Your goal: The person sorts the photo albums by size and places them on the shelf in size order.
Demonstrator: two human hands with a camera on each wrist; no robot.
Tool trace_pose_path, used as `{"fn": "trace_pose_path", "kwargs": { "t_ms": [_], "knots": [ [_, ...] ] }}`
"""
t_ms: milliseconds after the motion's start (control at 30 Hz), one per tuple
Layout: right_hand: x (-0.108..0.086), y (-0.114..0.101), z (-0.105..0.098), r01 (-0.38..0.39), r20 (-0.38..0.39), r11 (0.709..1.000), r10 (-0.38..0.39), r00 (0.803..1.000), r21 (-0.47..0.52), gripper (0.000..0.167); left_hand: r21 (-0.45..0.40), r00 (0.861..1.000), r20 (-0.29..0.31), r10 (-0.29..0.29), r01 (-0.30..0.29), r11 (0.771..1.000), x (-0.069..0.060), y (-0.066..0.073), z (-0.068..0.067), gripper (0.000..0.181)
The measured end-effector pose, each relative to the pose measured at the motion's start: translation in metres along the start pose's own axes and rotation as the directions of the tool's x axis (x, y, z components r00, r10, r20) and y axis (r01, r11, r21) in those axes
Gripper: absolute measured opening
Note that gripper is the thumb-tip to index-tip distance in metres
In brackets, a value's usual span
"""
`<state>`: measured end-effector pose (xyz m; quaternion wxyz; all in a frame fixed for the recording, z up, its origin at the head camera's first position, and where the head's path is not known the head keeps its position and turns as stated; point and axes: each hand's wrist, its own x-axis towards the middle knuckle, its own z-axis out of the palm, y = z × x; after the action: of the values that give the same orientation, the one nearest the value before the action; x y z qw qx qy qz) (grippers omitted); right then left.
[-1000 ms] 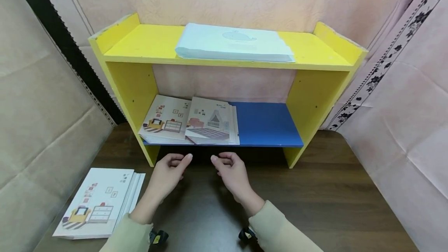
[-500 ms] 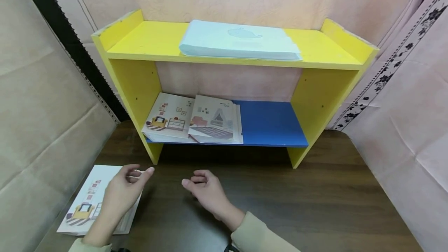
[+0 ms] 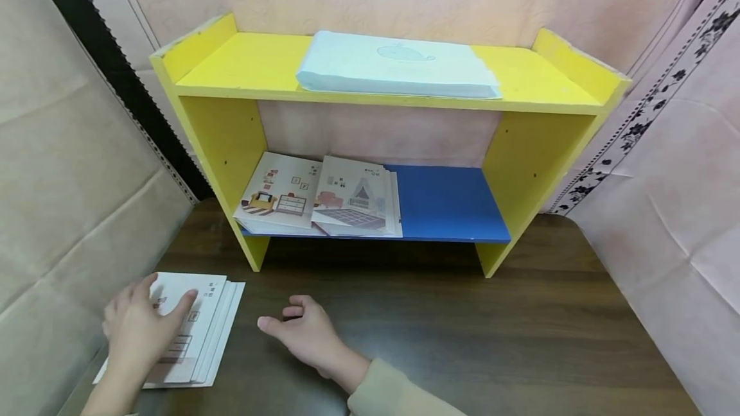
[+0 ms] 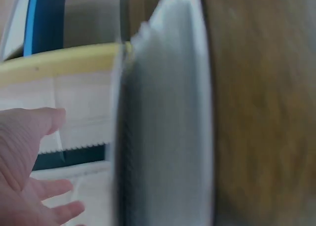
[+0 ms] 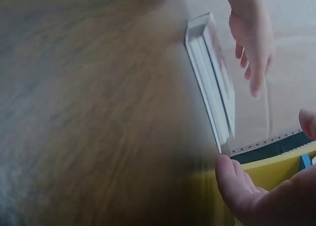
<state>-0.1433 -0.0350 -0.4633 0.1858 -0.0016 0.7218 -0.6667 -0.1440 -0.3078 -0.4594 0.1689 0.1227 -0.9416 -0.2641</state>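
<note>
A stack of white booklets (image 3: 199, 332) with printed furniture pictures lies on the table at the lower left of the head view. My left hand (image 3: 135, 336) hovers over its left part, thumb and fingers spread, covering some of the top cover. In the right wrist view, a gap shows between the left hand (image 5: 254, 43) and the stack (image 5: 212, 78). My right hand (image 3: 312, 336) hangs above the table to the right of the booklets, fingers loosely bent and holding nothing. The stack's edge (image 4: 168, 117) looks blurred in the left wrist view.
Behind the hands stands a yellow shelf unit (image 3: 260, 63) with a blue lower board (image 3: 445, 204). Two piles of booklets, a left one (image 3: 280, 191) and a right one (image 3: 349, 201), lie on that board. A pale blue folded packet (image 3: 399, 66) with a whale print rests on top.
Both hands have moved left and down from in front of the shelf. The left hand has passed across to the far side of the booklet stack; the right hand trails behind.
</note>
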Motion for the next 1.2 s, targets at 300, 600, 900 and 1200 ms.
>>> {"fn": "trace_pose_path", "kwargs": {
  "t_ms": [300,600,900,1200],
  "knots": [
    [0.0,0.002,0.012,-0.033,0.05,0.998,0.036,0.998,-0.047,0.076,0.101,0.977,0.161,-0.138,0.123,0.987,0.003,-0.027,-0.001,0.11],
    [0.001,0.004,0.023,-0.133,0.124,0.991,0.129,0.984,0.023,0.071,0.135,0.91,0.361,-0.203,0.165,0.977,0.009,-0.026,-0.004,0.127],
    [0.001,0.005,0.026,-0.158,0.101,0.982,0.148,0.984,0.1,0.078,0.054,0.884,0.451,-0.128,0.116,0.992,0.0,-0.01,0.006,0.124],
    [0.0,0.004,0.025,-0.184,0.096,0.974,0.172,0.98,0.135,0.076,-0.111,0.898,0.44,-0.019,0.076,0.991,-0.009,0.001,0.01,0.099]
  ]
}}
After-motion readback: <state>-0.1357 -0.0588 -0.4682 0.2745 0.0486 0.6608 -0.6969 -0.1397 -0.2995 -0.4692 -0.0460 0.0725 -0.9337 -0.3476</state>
